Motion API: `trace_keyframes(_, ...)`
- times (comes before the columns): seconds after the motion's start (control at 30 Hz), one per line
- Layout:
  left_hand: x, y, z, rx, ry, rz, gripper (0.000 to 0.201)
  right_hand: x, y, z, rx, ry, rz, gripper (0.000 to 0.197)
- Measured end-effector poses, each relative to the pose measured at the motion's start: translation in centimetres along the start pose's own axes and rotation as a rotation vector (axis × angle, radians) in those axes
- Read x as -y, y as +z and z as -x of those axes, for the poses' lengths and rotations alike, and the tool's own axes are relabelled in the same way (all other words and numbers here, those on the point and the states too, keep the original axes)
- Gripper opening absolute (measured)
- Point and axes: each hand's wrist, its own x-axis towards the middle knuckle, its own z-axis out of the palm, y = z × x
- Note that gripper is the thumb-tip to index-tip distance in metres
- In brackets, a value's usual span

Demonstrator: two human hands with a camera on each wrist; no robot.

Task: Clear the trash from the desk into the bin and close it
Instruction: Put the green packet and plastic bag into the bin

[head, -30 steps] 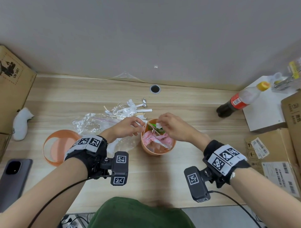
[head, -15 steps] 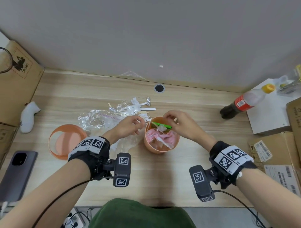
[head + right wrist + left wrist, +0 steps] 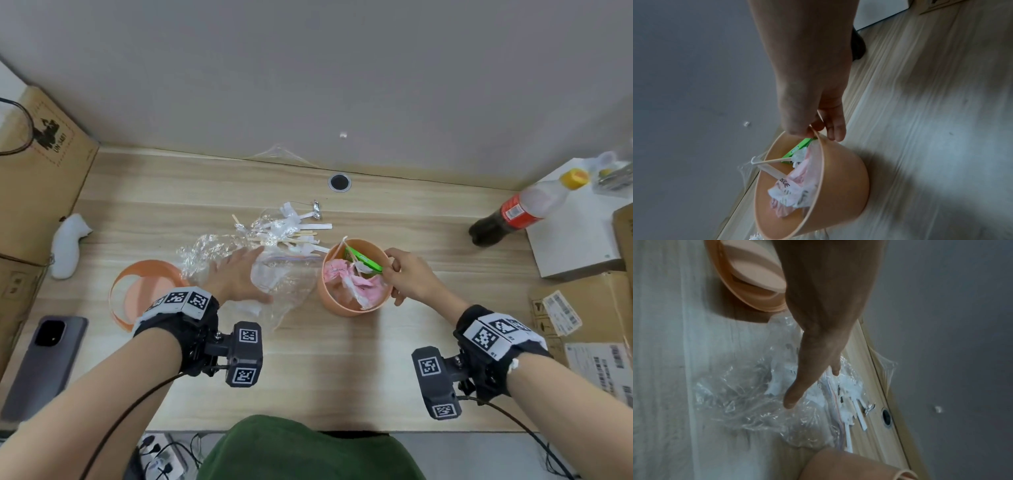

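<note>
The right hand point(image 3: 409, 279) pinches the bin point(image 3: 352, 301) rim, probably to steady it. The left hand point(image 3: 236, 277), fingers spread flat, reaches over the plastic wrap point(image 3: 219, 250) on the counter point(image 3: 325, 370), likely to gather it.

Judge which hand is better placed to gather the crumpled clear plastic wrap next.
Left. The left hand is spread open right over the crumpled clear plastic wrap, fingers straight. The right hand is busy pinching the rim of the small orange plastic bin, likely steadying it.
</note>
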Motion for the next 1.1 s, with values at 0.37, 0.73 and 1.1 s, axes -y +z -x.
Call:
trace_keyframes(0.37,-2.9,2.7,-1.0,-0.033,0.12,-0.084,0.061,-3.8,-1.1,2.6,-0.019,0.139,-0.088,0.028)
trace_keyframes(0.73,-3.9,-4.4,-0.6,-0.481,0.13,0.558,0.012,-2.8,0.0,1.7,-0.054,0.206,-0.107,0.02)
trace_keyframes(1.1,-0.6,-0.3,-1.8,-0.275,-0.051,0.428,0.071,-3.0,1.3,4.5,-0.015,0.313,-0.179,0.023)
